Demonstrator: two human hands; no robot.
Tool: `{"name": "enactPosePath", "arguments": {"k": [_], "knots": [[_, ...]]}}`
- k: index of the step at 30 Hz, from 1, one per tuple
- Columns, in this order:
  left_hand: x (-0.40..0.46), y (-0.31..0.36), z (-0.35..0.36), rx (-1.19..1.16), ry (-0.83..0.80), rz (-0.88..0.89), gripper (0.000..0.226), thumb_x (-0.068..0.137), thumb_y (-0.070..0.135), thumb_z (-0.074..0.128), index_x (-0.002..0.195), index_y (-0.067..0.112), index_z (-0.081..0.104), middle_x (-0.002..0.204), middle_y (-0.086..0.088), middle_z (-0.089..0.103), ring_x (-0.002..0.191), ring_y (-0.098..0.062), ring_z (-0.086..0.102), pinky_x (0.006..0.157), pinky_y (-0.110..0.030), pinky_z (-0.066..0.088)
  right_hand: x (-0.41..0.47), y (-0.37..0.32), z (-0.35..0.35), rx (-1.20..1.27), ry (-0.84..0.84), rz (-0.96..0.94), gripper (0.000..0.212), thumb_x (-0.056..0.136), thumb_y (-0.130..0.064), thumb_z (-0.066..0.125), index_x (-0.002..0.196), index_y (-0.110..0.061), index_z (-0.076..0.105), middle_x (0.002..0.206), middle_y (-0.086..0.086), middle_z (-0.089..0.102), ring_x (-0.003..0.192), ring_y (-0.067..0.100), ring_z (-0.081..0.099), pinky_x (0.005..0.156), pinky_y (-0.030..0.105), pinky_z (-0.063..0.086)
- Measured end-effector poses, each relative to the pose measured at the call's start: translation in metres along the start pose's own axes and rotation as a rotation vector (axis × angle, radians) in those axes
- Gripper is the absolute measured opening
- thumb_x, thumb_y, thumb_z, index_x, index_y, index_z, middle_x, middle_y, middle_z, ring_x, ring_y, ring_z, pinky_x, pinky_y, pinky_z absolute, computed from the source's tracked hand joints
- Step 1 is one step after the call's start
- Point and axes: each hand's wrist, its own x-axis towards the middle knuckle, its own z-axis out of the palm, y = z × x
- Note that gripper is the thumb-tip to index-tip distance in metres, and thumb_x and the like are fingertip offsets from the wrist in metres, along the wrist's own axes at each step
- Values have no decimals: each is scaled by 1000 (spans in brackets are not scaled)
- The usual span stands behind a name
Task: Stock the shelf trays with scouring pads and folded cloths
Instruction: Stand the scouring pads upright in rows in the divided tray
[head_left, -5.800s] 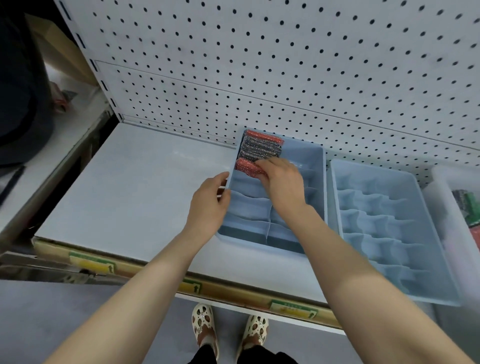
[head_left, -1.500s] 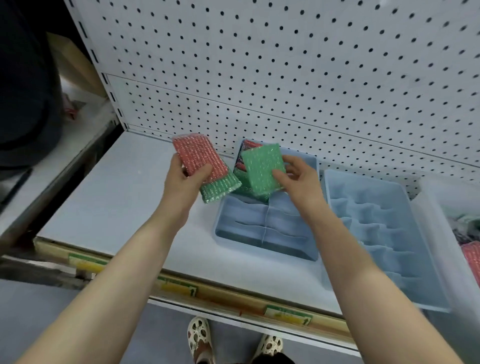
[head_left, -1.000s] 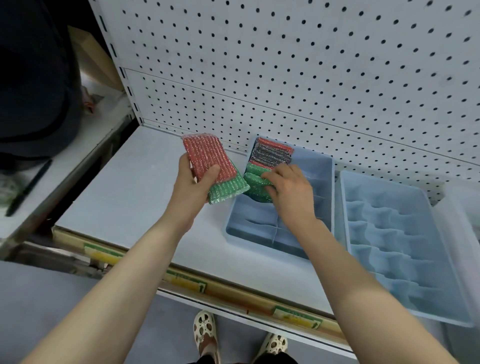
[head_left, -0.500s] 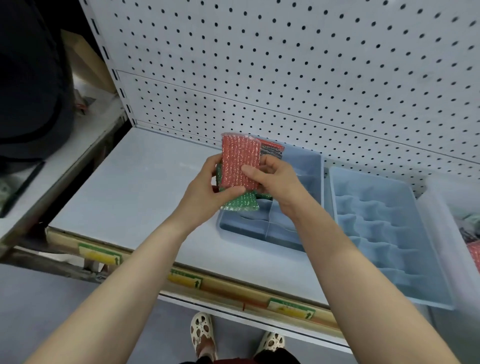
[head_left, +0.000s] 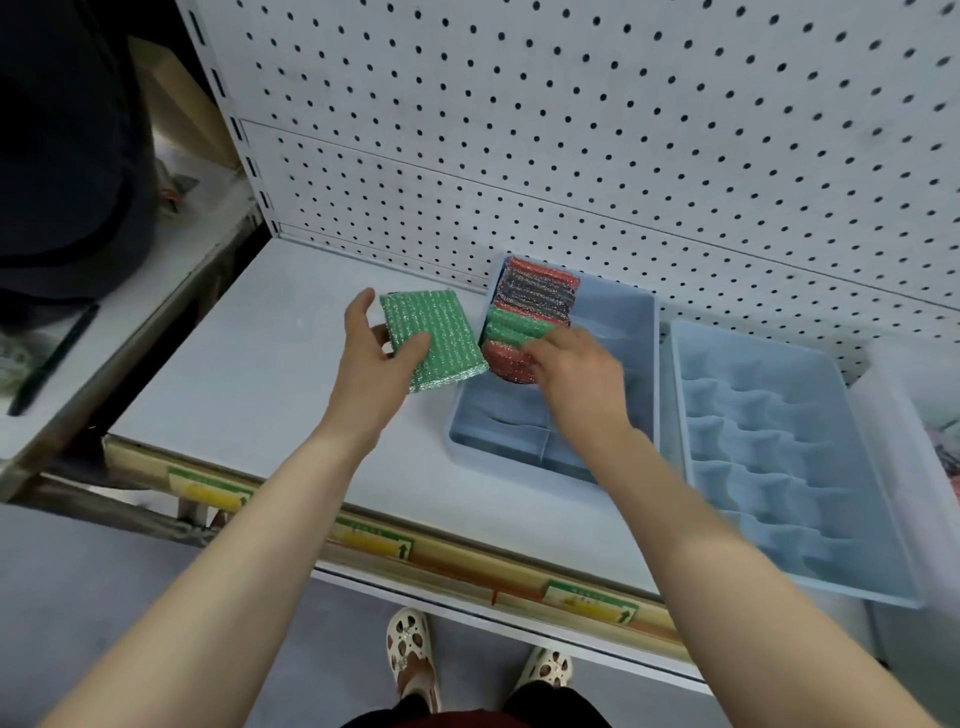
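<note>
My left hand (head_left: 371, 364) holds a green scouring pad (head_left: 434, 340) flat above the shelf, just left of the nearer blue divided tray (head_left: 641, 343). My right hand (head_left: 576, 376) reaches into that tray's left column and pushes a red scouring pad (head_left: 506, 361) down in front of the row. Behind the red one stand a green pad (head_left: 511, 327), a grey pad (head_left: 535, 293) and another red pad (head_left: 543, 270) at the back. My right fingers cover the red pad's front edge, blurred by motion.
A second blue divided tray (head_left: 779, 457) sits to the right, holding nothing. A clear bin (head_left: 930, 415) at the far right edge holds more stock. The white shelf (head_left: 249, 374) stretches left of the trays, with a pegboard wall (head_left: 571, 156) behind. A dark-clothed person (head_left: 67, 156) stands at far left.
My right hand took the red pad from the pair in my left hand and carried it down into the tray. My left hand now holds only the green pad.
</note>
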Motion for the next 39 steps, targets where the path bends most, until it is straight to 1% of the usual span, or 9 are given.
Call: {"name": "enactPosePath", "arguments": {"k": [5, 9, 13, 18, 20, 25, 28, 31, 39], "knots": [[-3, -4, 0, 8, -26, 34, 54, 92, 22, 64, 137, 34, 36, 114, 7, 61, 82, 11, 63, 66, -16, 51, 0, -2, 13, -10, -33, 47, 9, 73, -1, 73, 77, -9, 74, 72, 5, 67, 82, 29, 59, 54, 35, 50], [-7, -5, 0, -5, -64, 50, 49, 91, 20, 66, 131, 38, 42, 116, 5, 63, 97, -3, 65, 73, -22, 55, -1, -3, 12, 22, -93, 64, 10, 83, -17, 74, 89, -9, 77, 89, 7, 66, 92, 29, 55, 66, 35, 46], [-8, 0, 7, -142, -110, -3, 37, 90, 15, 68, 116, 33, 49, 119, -3, 63, 99, -19, 67, 75, -39, 60, 7, -19, -6, 464, 49, 223, 20, 96, -29, 62, 96, -16, 76, 86, 1, 69, 83, 17, 58, 71, 30, 45], [-6, 5, 16, -191, -135, -62, 24, 92, 10, 65, 109, 21, 52, 112, -5, 68, 104, -27, 67, 83, -46, 57, 9, -25, -15, 1325, -273, 600, 20, 100, -16, 54, 113, -12, 70, 100, 3, 74, 84, 10, 65, 76, 27, 56], [-6, 5, 18, -190, -177, -67, 23, 93, 8, 62, 111, 18, 52, 101, -1, 72, 95, -21, 69, 79, -41, 56, 5, -21, -17, 1457, -335, 679, 23, 99, -12, 55, 118, -5, 66, 107, 10, 72, 84, 16, 66, 69, 24, 56], [-8, 3, 14, -161, -94, -52, 21, 94, 11, 61, 105, 26, 51, 96, -3, 70, 89, -21, 68, 79, -43, 56, -3, -3, -21, 1037, -140, 708, 31, 94, -16, 65, 124, -8, 63, 102, 1, 70, 82, 11, 66, 64, 24, 55], [-6, 3, 2, -149, 16, -33, 23, 95, 14, 60, 105, 32, 50, 108, -9, 66, 94, -25, 65, 89, -52, 55, -9, 12, -30, 550, -74, 481, 25, 92, -23, 63, 116, -19, 68, 98, -1, 72, 88, 20, 67, 83, 38, 54], [-3, 4, -8, -157, 62, -26, 23, 95, 15, 59, 107, 32, 51, 116, -15, 63, 100, -28, 64, 92, -55, 52, -9, 12, -33, 264, -87, 247, 21, 92, -21, 62, 112, -21, 70, 104, 2, 71, 94, 28, 66, 80, 39, 53], [-2, 3, -12, -152, 64, 6, 23, 94, 14, 60, 107, 32, 52, 108, -6, 64, 93, -22, 64, 87, -46, 55, 2, -14, -6, 103, -148, 7, 21, 96, -16, 59, 113, -14, 72, 104, 6, 69, 98, 28, 63, 73, 39, 53]]}}
